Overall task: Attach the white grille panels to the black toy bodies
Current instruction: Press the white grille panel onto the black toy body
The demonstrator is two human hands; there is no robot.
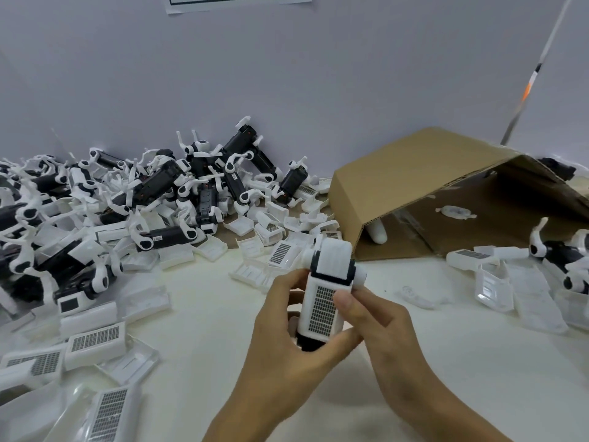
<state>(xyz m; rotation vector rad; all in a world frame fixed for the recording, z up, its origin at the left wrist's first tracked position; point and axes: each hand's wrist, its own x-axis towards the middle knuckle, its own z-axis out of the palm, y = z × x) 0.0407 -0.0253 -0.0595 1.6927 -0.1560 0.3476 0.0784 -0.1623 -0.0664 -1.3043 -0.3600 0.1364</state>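
Both hands, left (280,317) and right (379,327), grip toy body (323,301), grille panel (322,309) up, long axis pointing away

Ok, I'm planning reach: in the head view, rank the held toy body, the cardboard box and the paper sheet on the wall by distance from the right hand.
1. held toy body: gripped in the right hand.
2. cardboard box: beyond it, right.
3. paper sheet: top of the wall.

Toy bodies (165,183) left — cardboard box (414,173) right
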